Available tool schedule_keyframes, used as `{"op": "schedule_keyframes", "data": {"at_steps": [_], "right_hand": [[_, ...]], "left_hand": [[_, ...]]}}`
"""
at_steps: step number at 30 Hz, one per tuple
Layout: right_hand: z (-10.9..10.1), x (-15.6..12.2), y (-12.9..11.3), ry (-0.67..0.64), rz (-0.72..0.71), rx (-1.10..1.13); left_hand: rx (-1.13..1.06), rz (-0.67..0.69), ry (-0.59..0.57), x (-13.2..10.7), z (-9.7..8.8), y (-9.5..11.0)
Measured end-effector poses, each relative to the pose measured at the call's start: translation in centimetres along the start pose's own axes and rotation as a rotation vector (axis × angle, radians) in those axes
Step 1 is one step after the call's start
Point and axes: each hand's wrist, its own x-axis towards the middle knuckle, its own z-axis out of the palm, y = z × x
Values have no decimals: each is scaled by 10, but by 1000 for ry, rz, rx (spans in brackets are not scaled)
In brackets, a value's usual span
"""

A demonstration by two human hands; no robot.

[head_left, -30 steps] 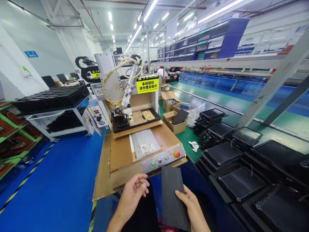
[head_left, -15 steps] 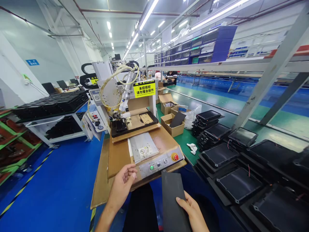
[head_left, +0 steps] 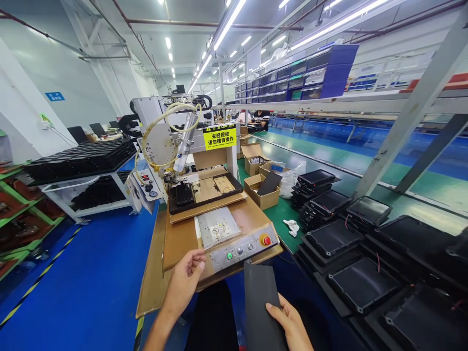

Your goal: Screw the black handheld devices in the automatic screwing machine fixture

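Observation:
My left hand (head_left: 186, 278) rests at the front edge of a benchtop dispensing machine, beside its control panel (head_left: 223, 258). Its fingers curl loosely, with the thumb apart and nothing in them. A flat black rectangular sheet (head_left: 261, 297) is gripped at its right edge by my right hand (head_left: 288, 321), thumb on top, below the panel. On the machine, a black fixture tray (head_left: 208, 201) holds a small black frame (head_left: 184, 194) at its left end. The tilted dispensing head (head_left: 185, 141) stands just above that frame, its tip hard to make out.
Stacks of black panel housings (head_left: 361, 282) fill the right side. Cardboard boxes (head_left: 261, 192) and a crumpled white cloth (head_left: 291, 227) lie on the green surface behind. A cart (head_left: 91, 195) with black trays stands left. A red emergency button (head_left: 265, 240) sits on the panel.
The dispensing head has shifted left, and the fixture tray has come slightly nearer. Both hands stay almost where they were, with the sheet still in my right hand.

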Motion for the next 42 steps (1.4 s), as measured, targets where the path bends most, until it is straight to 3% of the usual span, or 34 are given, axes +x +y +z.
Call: {"op": "schedule_keyframes", "data": {"at_steps": [7,16,18,22,25,27,32,37,40,42], "right_hand": [[-7,6,8,-13,-32,29],[-12,-3,3,-4,0,46],[-13,-5,0,-10,8,45],[-12,-7,-5,-31,22,50],[-8,-7,-8,-58,24,81],[-5,-7,-10,-88,18,120],[4,-15,-17,-155,20,101],[18,-16,-27,-206,-41,182],[30,-10,-34,-243,-87,196],[41,-4,-39,-241,-137,214]], "left_hand": [[146,94,54,19,-3,11],[693,309,250,63,-10,31],[815,250,313,88,-15,42],[1007,-33,418,153,-21,60],[1025,-164,427,191,-15,62],[1041,-218,442,204,-8,58],[1056,-284,497,207,5,52],[1036,-261,523,193,-1,63],[1032,-167,528,171,-2,77],[1039,-62,491,144,5,88]]}}
